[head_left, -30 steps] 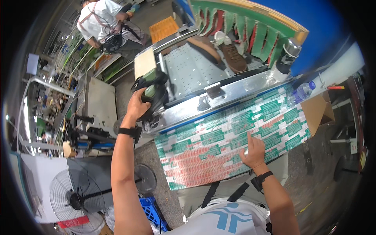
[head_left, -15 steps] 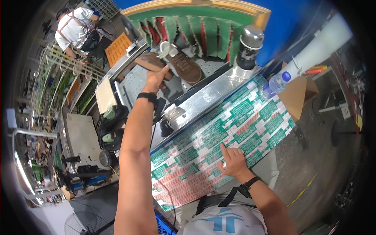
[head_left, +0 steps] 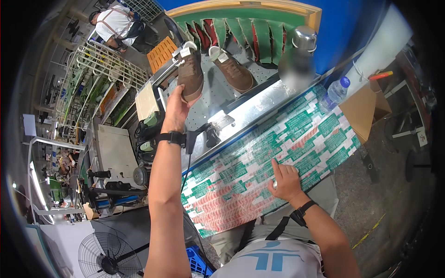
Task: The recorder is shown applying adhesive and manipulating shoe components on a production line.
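My left hand (head_left: 177, 105) is closed on the toe end of a brown shoe (head_left: 190, 74), sole down and laces up, its pale heel pointing away from me. To its right on the perforated metal tray (head_left: 212, 98) sits a matching brown shoe (head_left: 234, 72). My right hand (head_left: 287, 182) lies on the taped tabletop (head_left: 241, 185), index finger stretched out and nothing gripped. That surface is covered in green, white and reddish tape strips. Behind both shoes hangs a fringed green and red curtain (head_left: 241, 39).
At the machine's right corner stands a metal-topped cylinder (head_left: 300, 51). A water bottle (head_left: 334, 94) and an open cardboard box (head_left: 366, 111) are right of the tabletop. Wire racks (head_left: 106, 65), a fan (head_left: 109, 264) and a distant person (head_left: 116, 25) are on the left.
The shoe in my left hand has turned from tilted on its side to upright, laces showing. My right hand stays on the tabletop. The whole view has shifted slightly.
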`<act>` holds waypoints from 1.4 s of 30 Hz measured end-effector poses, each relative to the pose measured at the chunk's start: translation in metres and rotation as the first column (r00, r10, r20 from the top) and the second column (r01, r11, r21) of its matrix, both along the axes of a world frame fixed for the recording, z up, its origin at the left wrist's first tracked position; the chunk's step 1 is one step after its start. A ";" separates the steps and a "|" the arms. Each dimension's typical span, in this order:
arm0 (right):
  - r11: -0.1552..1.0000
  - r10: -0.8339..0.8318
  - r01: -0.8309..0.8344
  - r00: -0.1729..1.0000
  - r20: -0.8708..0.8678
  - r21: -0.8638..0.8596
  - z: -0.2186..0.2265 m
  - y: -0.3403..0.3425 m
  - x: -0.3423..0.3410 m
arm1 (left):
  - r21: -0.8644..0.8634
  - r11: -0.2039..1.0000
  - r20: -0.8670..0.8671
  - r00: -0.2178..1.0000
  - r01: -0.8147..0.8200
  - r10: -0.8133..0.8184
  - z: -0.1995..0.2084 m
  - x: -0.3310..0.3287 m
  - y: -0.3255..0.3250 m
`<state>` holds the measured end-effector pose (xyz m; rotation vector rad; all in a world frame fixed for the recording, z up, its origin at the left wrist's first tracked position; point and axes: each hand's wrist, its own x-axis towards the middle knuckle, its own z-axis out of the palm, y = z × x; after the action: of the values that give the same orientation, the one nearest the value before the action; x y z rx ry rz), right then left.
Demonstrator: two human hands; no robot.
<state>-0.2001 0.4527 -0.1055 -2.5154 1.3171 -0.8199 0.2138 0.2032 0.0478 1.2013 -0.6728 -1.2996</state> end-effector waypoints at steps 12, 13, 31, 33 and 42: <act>1.000 -0.009 0.008 1.000 0.007 0.015 0.005 0.001 0.007 | 0.119 0.986 0.955 0.257 0.113 -0.145 -0.090 0.031 -0.077; 1.000 -0.003 0.003 1.000 0.012 0.020 0.006 0.002 0.009 | -0.052 0.987 0.966 0.257 0.155 0.010 -0.095 0.037 -0.089; 0.999 0.039 -0.039 0.999 -0.001 0.025 0.011 -0.009 0.001 | 0.333 0.943 0.918 -0.231 0.012 -0.321 -0.099 0.045 -0.271; 0.998 0.056 -0.056 0.998 0.013 0.041 0.010 -0.007 0.004 | 0.562 0.826 0.682 -0.583 0.032 -0.441 -0.091 0.062 -0.276; 0.989 0.060 -0.058 0.998 -0.011 0.139 -0.003 0.003 0.003 | -0.304 0.947 0.944 0.100 -0.102 0.314 0.028 0.053 -0.167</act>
<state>-0.1967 0.4553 -0.1083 -2.4441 1.2523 -0.6746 0.2666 0.0361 0.0754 1.9013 -1.4638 0.0839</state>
